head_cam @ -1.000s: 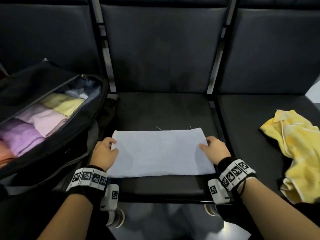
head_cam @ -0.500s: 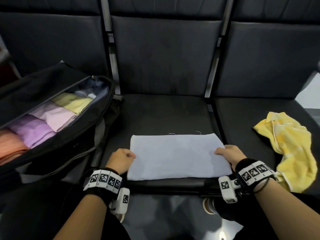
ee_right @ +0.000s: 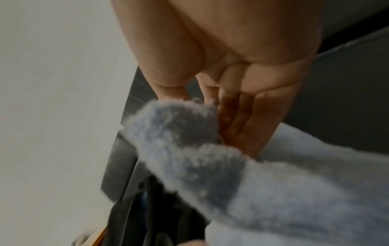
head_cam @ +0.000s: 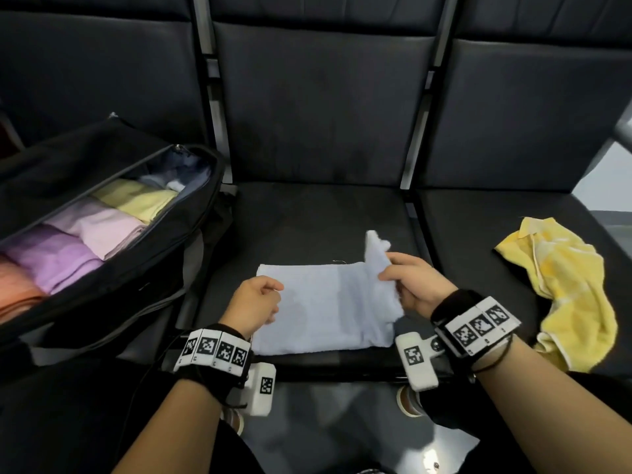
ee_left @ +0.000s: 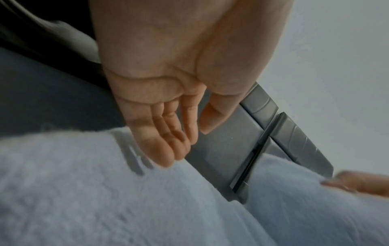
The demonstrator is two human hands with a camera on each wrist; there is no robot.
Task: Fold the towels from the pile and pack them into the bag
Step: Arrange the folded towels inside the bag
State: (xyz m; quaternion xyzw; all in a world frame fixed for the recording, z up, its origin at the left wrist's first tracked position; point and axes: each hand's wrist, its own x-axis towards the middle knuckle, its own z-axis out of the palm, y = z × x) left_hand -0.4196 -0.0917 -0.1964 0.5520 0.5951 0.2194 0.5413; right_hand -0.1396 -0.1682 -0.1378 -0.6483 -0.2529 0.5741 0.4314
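Observation:
A light blue towel (head_cam: 318,313) lies flat on the middle black seat (head_cam: 307,227). My right hand (head_cam: 393,278) pinches its right edge, which stands lifted and bent over toward the left; in the right wrist view the towel (ee_right: 273,199) runs between thumb and fingers of that hand (ee_right: 210,108). My left hand (head_cam: 270,299) rests at the towel's left edge. Its fingers (ee_left: 166,149) show straight and relaxed just over the towel (ee_left: 84,191), holding nothing. An open black bag (head_cam: 143,268) stands on the left seat with several folded towels (head_cam: 102,234) in it.
A crumpled yellow towel (head_cam: 567,289) lies on the right seat. Dark seat backs (head_cam: 325,107) rise behind. Metal dividers (head_cam: 413,165) separate the seats. The seat's front edge is just below my wrists, with the floor (head_cam: 342,422) under it.
My right hand has lifted the blue towel's right edge and carried it leftward. The left hand stays at the left edge. The towel lay fully flat before.

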